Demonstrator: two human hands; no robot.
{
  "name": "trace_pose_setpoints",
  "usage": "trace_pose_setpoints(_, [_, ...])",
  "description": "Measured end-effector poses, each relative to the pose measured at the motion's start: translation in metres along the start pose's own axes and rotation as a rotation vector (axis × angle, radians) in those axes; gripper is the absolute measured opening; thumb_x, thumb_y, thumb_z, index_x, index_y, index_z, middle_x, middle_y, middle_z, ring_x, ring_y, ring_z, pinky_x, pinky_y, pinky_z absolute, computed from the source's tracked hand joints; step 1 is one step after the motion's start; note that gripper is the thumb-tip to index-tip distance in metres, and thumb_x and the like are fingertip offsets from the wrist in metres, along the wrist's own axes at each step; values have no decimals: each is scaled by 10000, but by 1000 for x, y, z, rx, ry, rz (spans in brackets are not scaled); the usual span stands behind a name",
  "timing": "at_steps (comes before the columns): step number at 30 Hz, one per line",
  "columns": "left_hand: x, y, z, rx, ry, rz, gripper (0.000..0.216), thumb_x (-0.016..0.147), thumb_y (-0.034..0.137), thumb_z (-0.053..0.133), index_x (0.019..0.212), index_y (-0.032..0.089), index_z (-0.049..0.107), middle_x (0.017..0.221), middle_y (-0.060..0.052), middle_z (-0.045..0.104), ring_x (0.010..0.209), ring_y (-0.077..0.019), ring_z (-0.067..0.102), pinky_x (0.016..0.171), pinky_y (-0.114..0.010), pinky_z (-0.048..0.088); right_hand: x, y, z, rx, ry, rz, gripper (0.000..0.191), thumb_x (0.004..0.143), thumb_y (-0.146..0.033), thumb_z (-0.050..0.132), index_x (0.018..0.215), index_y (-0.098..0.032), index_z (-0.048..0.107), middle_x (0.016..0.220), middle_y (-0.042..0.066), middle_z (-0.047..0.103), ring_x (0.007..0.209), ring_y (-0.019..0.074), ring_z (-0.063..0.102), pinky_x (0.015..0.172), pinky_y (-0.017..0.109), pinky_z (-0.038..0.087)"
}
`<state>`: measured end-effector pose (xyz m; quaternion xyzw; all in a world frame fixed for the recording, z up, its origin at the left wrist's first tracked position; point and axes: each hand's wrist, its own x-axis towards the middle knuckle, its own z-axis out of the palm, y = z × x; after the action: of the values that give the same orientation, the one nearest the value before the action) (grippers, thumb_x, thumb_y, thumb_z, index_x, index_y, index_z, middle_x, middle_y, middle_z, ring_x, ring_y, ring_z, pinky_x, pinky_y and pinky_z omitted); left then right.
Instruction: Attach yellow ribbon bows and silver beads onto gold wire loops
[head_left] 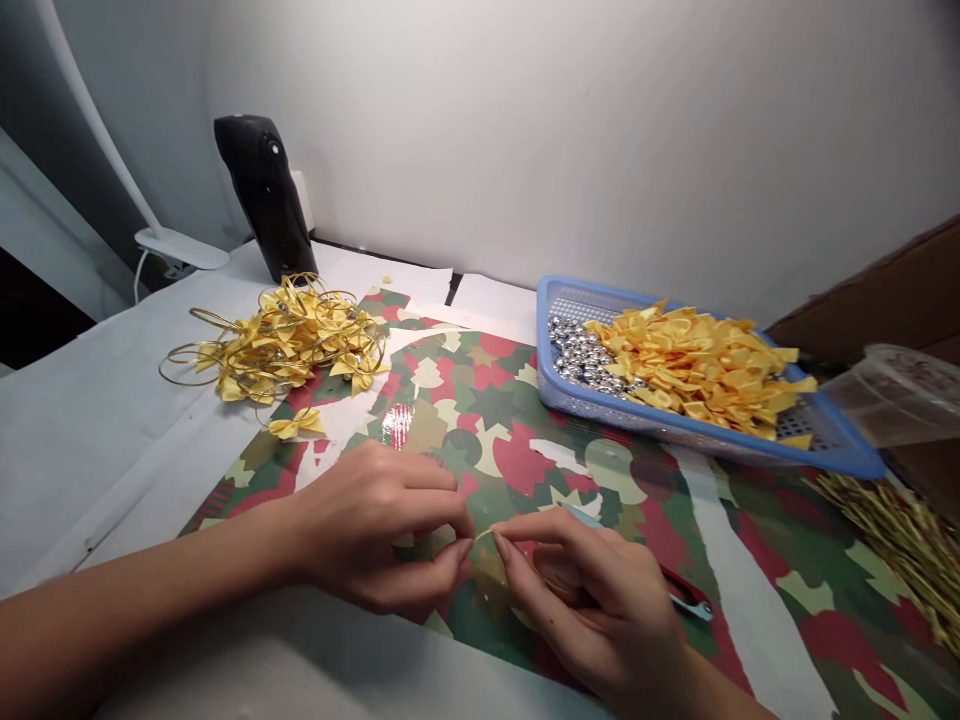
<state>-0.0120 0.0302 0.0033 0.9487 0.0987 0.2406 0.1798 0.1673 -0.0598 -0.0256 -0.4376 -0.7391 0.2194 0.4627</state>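
Observation:
My left hand (382, 520) and my right hand (600, 590) meet low in the middle of the head view. Each is closed in a fingertip pinch on a thin gold wire (483, 535), of which only a short piece shows between them. Under and beside my right hand lies a tool with a light blue handle (694, 603), mostly hidden, so its kind cannot be made out. Beyond my left hand a single yellow ribbon flower (297, 424) lies in front of a heap of yellow ribbon flowers (300, 335) with looped gold wires.
A blue plastic basket (712, 440) holds silver beads (581, 355) and folded yellow ribbon pieces (697, 365). At right are a bundle of gold wires (892, 550) and a clear plastic container (892, 395). A black bottle (266, 200) and white lamp (180, 248) stand at back left. Patterned paper (495, 410) covers the table.

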Motion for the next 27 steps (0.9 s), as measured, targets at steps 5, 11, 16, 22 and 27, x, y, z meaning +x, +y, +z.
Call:
trace_pose_setpoints(5, [1, 0, 1, -2, 0, 7, 199, 778, 102, 475, 656, 173, 615, 491, 47, 479, 451, -108, 375, 405, -268, 261, 0, 0, 0, -5, 2, 4, 159, 858, -23, 486, 885, -173, 532, 564, -105, 161, 385, 63, 172, 337, 198, 167])
trace_pose_setpoints(11, [1, 1, 2, 17, 1, 18, 193, 762, 96, 479, 626, 184, 584, 485, 41, 502, 442, -110, 387, 409, -268, 279, 0, 0, 0, -11, -21, 24, 163, 859, -34, 474, 880, -184, 535, 548, -102, 163, 382, 66, 172, 333, 206, 160])
trace_pose_setpoints(16, [2, 1, 1, -7, -16, 17, 203, 769, 95, 468, 627, 186, 582, 478, 40, 509, 437, -110, 398, 406, -264, 283, -1, 0, 0, -11, -18, 23, 168, 854, -33, 486, 879, -191, 535, 553, -101, 163, 386, 68, 173, 331, 216, 154])
trace_pose_setpoints(22, [2, -1, 1, -14, -8, 24, 183, 777, 111, 497, 652, 174, 615, 484, 40, 520, 444, -108, 404, 411, -264, 284, -1, 1, 0, -28, -14, 9, 155, 856, -35, 488, 872, -183, 531, 552, -107, 161, 378, 65, 172, 330, 215, 155])
trace_pose_setpoints(27, [1, -1, 3, -9, 2, 27, 177, 759, 94, 513, 637, 172, 613, 475, 43, 511, 446, -107, 394, 417, -263, 286, -2, 2, 2, -17, -7, 11, 160, 856, -40, 488, 869, -194, 532, 552, -105, 156, 381, 69, 172, 331, 214, 167])
